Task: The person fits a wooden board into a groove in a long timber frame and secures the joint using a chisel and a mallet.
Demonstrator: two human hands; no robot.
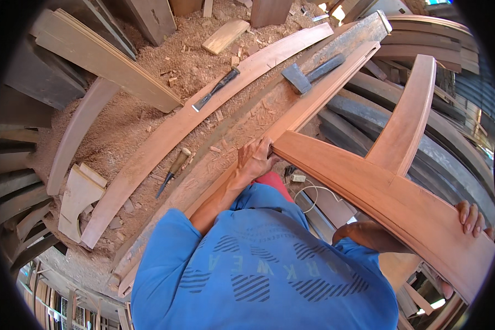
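My left hand [256, 158] is closed around the near corner of a reddish wooden frame [341, 165], where a wide board meets a long moulded rail [313, 102]. At the board's other end, my right hand [470, 218] grips its edge, fingers over the top face and thumb partly seen below. A shorter wooden piece [404, 118] joins the board's middle, forming a T. Beyond the rail, a hammer [308, 76] with a blocky head lies on the bench beam [247, 124]. A dark-handled chisel [217, 89] rests on a long curved plank [165, 132]; another chisel [174, 171] lies nearer my left arm.
Wood shavings [121, 126] and offcuts cover the surface at left. A notched wooden piece [81, 201] and a moulded board [110, 60] lie there too. Curved timbers [445, 159] are stacked at right, beneath the frame. A pale cable [316, 192] loops near my waist.
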